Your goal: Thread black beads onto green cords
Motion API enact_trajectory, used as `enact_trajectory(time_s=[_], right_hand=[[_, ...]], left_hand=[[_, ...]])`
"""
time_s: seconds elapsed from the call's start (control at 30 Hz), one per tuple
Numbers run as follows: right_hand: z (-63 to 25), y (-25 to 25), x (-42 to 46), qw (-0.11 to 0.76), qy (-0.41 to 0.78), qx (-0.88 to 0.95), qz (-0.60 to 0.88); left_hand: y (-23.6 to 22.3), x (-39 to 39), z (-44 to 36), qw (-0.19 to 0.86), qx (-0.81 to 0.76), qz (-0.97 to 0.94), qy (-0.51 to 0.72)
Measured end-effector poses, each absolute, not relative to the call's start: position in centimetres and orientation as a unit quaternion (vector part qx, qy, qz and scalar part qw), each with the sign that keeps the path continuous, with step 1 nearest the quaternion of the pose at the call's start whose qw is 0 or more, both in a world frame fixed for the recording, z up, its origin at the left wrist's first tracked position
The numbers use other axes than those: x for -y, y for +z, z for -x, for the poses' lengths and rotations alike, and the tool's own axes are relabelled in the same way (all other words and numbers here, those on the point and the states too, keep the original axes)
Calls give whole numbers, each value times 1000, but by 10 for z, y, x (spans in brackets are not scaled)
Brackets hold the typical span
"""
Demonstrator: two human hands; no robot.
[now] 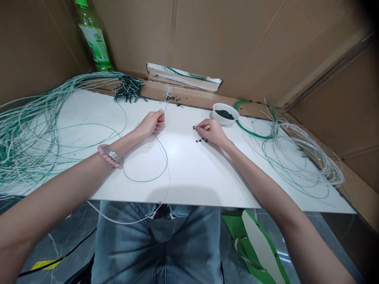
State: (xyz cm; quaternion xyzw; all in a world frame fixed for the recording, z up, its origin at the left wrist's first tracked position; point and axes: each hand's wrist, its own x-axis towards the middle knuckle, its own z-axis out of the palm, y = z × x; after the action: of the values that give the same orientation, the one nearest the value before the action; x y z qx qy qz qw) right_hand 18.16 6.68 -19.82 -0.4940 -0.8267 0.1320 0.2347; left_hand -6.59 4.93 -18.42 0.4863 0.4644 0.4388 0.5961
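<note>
My left hand (153, 123) is closed in a fist above the white table, gripping thin cords, with a short end poking up past the thumb. From under that fist a green cord (145, 181) loops across the tabletop. A white cord (127, 223) also hangs in a curve over the front edge. Thumb and fingertips of my right hand (212, 132) are pinched together at the tabletop, beside a few tiny dark beads (201, 140). Whether a bead is between those fingertips cannot be made out. Just behind this hand stands a white bowl (217, 115) of dark beads (224, 114).
A large tangle of green and white cords (32, 138) covers the left side, its dark beaded ends (129, 88) bunched at the back. Coiled cords (308, 152) lie at right. A green bottle (96, 45) stands against the cardboard wall (213, 35). Stray beads (173, 98) lie near it.
</note>
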Motion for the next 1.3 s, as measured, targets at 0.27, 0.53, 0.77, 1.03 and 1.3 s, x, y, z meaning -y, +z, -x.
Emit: enact_trajectory(time_s=[0.27, 0.53, 0.77, 1.03, 1.3], right_hand=[[-183, -202, -69, 238, 134, 827, 491], [-190, -205, -73, 241, 153, 830, 479], [-193, -205, -69, 251, 174, 826, 473], [-199, -213, -71, 269, 205, 819, 464], [-200, -217, -73, 283, 224, 812, 459]], left_hand=[[-183, -48, 66, 600, -464, -484, 436], [-184, -50, 66, 601, -467, -480, 436], [-186, -52, 67, 601, -467, -481, 435], [-184, -48, 66, 595, -469, -485, 437], [-182, -45, 65, 597, -470, -479, 439]])
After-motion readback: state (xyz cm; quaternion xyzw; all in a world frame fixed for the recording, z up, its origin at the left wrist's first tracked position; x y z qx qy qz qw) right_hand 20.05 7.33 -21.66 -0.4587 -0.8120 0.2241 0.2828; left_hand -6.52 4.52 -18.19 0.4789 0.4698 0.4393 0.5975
